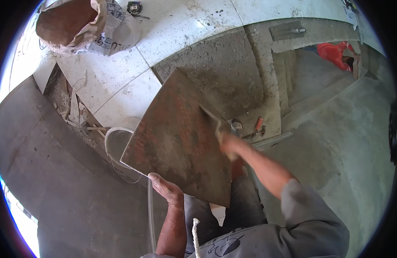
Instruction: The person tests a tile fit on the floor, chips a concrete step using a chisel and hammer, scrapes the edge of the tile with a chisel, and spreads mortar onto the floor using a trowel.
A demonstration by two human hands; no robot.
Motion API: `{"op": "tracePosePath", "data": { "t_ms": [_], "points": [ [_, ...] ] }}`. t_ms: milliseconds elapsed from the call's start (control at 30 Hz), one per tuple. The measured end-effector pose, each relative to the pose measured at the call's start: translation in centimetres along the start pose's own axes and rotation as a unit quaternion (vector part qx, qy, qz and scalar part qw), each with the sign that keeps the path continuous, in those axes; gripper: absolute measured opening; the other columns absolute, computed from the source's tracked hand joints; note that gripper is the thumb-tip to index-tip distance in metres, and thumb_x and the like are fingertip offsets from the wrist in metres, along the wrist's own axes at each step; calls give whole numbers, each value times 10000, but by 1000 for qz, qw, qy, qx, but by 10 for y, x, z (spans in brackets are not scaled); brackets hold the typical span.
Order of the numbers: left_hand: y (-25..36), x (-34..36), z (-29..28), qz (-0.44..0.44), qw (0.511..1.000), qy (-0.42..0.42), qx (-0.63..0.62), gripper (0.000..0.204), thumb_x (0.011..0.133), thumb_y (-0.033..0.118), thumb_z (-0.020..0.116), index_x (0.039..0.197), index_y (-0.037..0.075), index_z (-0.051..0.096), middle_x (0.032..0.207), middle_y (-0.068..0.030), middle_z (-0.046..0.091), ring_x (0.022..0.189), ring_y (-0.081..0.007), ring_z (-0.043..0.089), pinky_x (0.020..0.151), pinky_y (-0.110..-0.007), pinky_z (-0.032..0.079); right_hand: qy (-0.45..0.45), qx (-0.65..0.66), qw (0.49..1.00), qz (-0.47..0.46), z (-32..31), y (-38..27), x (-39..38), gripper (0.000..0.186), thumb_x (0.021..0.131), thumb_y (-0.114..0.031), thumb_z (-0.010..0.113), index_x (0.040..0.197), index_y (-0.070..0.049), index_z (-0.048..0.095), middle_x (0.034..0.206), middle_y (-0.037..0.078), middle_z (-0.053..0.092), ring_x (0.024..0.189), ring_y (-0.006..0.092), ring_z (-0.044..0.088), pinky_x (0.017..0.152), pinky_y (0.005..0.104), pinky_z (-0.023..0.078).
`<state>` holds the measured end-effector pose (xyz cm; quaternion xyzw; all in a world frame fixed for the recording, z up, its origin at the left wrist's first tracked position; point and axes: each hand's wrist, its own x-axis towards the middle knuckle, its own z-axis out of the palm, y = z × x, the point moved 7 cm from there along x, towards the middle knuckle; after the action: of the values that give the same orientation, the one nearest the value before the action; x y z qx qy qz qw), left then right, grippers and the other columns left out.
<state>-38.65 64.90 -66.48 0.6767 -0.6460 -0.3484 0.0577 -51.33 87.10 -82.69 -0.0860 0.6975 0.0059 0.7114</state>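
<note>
A large square tile [172, 142] is tilted in front of me, its rough back brown-grey with reddish patches. My left hand [167, 189] grips its lower left edge, the thumb over the near side. My right hand [229, 144] is closed around a thin flat tool [211, 114], seen nearly edge-on against the tile's right side. Motion blurs the tool; it looks like a trowel. Beyond the tile lies a bed of grey mortar [224, 60], partly hidden by it.
A white bucket [107, 144] stands left of the tile. An open paper bag [101, 26] and a tape measure [134, 7] sit on pale floor tiles. A rectangular trowel [289, 31] and a red-handled tool [259, 124] lie right. A person in red [334, 53] is at far right.
</note>
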Motion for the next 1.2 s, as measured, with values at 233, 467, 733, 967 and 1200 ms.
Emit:
{"op": "tracePosePath", "data": {
  "t_ms": [233,467,733,967,1200],
  "points": [
    [1,-2,2,-17,1000,-4,3,686,980,477,202,1070,-140,486,1057,-227,536,962,-255,454,904,-363,342,-42,6,999,17,59,36,-39,501,693,-171,619,1128,34,479,893,221,646,811,353,646,742,430,508],
    [0,-3,6,-24,999,-27,-35,694,982,469,197,1228,-144,409,1264,-234,451,1141,-262,432,997,-345,312,-41,22,999,-17,55,58,43,321,697,-206,618,935,8,649,885,195,659,839,317,652,704,415,516],
    [4,-11,7,13,1000,-5,-9,711,977,485,214,1281,-141,358,1328,-232,395,1206,-266,386,1041,-342,269,-41,141,989,-1,78,100,39,521,648,-271,634,1076,23,598,994,236,629,954,333,618,796,398,496],
    [8,-11,13,-54,998,-2,-44,751,963,523,226,1319,-134,303,1381,-233,328,1242,-273,350,1058,-342,248,-41,44,998,-10,93,134,52,297,643,-210,641,865,-20,696,953,216,651,912,341,637,789,405,505],
    [18,-16,15,-25,1000,-10,-7,776,955,543,216,1339,-131,263,1404,-226,288,1277,-269,307,1074,-337,227,-140,88,985,45,84,137,44,696,644,-220,655,1231,87,440,1087,279,585,1006,343,601,815,405,490]
  ]
}}
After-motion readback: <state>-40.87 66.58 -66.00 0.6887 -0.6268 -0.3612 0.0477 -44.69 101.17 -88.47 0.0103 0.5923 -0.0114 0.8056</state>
